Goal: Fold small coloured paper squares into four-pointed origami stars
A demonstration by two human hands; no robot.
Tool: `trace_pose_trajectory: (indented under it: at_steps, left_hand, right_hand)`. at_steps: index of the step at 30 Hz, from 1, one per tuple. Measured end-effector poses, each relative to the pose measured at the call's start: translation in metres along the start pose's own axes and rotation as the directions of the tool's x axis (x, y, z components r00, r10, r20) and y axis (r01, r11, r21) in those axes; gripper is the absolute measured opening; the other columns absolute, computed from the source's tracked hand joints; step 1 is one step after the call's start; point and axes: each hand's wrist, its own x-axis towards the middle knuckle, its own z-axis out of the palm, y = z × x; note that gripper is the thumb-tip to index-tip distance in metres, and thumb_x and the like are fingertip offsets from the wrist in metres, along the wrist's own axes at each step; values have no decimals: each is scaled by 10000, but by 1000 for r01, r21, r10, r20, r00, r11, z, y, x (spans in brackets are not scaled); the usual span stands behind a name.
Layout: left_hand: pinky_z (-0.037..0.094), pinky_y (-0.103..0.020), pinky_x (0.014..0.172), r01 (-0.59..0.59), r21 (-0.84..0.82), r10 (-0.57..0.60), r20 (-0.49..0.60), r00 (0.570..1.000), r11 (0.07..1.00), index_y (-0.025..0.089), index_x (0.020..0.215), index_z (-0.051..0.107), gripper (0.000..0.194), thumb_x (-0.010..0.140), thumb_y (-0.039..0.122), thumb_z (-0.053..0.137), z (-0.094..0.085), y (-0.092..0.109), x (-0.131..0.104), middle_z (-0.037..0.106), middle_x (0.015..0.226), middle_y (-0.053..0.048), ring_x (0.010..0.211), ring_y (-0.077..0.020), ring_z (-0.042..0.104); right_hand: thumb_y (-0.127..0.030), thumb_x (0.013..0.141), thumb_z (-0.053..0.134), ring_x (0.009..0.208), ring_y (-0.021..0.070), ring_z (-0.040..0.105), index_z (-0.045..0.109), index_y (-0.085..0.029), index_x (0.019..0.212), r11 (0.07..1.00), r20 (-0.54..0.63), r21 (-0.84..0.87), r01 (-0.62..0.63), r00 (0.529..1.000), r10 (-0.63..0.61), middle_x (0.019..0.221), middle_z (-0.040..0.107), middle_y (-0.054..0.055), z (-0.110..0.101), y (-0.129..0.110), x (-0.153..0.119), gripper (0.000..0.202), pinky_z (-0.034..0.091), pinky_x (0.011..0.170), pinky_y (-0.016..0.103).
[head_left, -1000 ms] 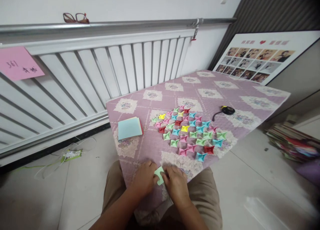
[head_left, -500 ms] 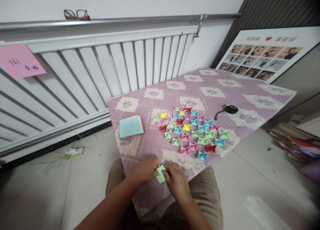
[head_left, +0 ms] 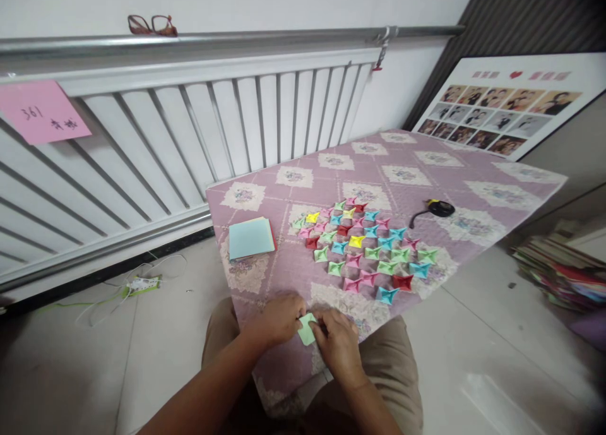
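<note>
Near the front edge of the table, a small folded green paper (head_left: 307,329) is pinched between both hands. My left hand (head_left: 281,318) has closed fingers at its left edge, and my right hand (head_left: 337,335) grips its upper right side with thumb and fingers. Beyond them, several small folded paper shapes (head_left: 356,241) in pink, green, blue, yellow and red lie in rows. A stack of square paper (head_left: 250,238), light blue on top, rests to the left.
A black object with a strap (head_left: 440,208) lies at the right on the flowered tablecloth (head_left: 296,176). Behind the table is a white radiator (head_left: 265,119); glasses (head_left: 152,25) sit on its pipe. A photo board (head_left: 502,107) leans at the back right.
The whole view has shifted slightly, so things appear a little further right. Both hands keep their hold on the green paper, with hardly any visible movement.
</note>
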Motion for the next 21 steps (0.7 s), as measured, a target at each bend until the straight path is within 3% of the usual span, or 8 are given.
trace_pose_trajectory:
  at_steps: [21]
  left_hand:
    - [359, -264, 715, -44, 3, 44, -23, 999, 999, 208, 870, 550, 60, 811, 195, 548, 5, -4, -1, 592, 869, 1, 830, -164, 530]
  right_hand:
    - [-274, 832, 584, 786, 203, 553, 573, -233, 760, 999, -4, 26, 26, 1000, -26, 747, 607, -8, 0, 3, -2, 84, 306, 735, 326]
